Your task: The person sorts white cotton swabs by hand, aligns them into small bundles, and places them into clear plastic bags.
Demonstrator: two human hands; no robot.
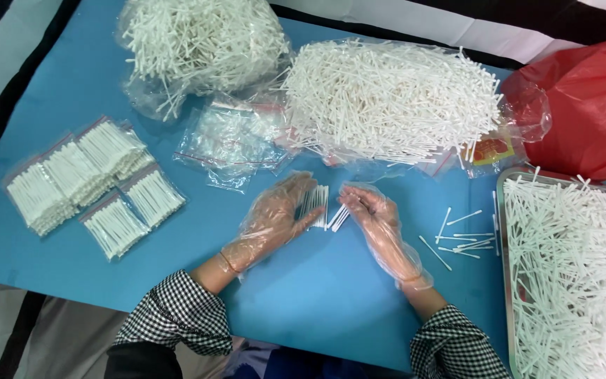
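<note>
- Left hand (275, 221), gloved, fingers curled round a small bundle of sticks (315, 202), centre of the blue tabletop (303, 295).
- Right hand (376, 217), grip pinching a few sticks at the bundle's edge.
- Loose sticks (461, 238) at 3 o'clock; tray (503, 231) beyond, heaped.
- Done: filled bags (96, 182) at 9 o'clock.
- Left: empty bags (236, 140), big piles (394, 102) at 12 o'clock.

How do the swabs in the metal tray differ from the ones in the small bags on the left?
The swabs in the metal tray lie loose and crisscrossed in a heap; the swabs in the small bags are lined up parallel in neat bundles. The tray heap is open to the air; the bagged ones are enclosed in clear plastic. The tray holds one big mass; the bags split theirs into several small lots. Both are white sticks on the blue table.
</note>
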